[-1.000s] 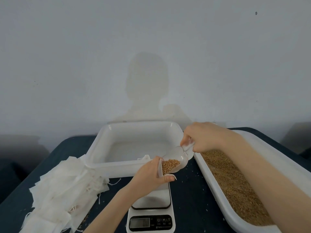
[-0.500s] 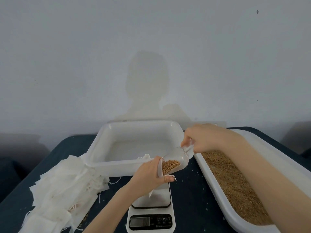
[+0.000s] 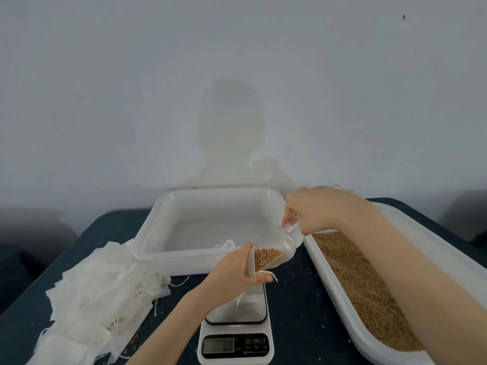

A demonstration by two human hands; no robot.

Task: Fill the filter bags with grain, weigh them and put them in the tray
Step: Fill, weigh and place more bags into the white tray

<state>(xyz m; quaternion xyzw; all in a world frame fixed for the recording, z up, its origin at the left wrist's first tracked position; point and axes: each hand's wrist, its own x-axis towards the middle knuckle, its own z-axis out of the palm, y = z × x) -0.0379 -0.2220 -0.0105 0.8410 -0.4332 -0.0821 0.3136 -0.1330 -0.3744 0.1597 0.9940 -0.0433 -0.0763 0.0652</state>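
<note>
Pouring grain from scoop into filter bag above the scale

The left hand (image 3: 234,275) is pinching the filter bag (image 3: 249,264) open over the scale (image 3: 236,335); the right hand (image 3: 313,209) is gripping the tilted scoop (image 3: 279,248), its mouth at the bag.

Left hand (image 3: 234,275) centre frame, forearm coming up from bottom edge, back of hand toward camera, fingers curled, thumb tip pointing right. Right hand (image 3: 313,210) higher and to the right, forearm running diagonally from bottom-right corner, wrist bent down, fingers curled in a pinch at the lower-left end. Hands near, not touching.
</note>
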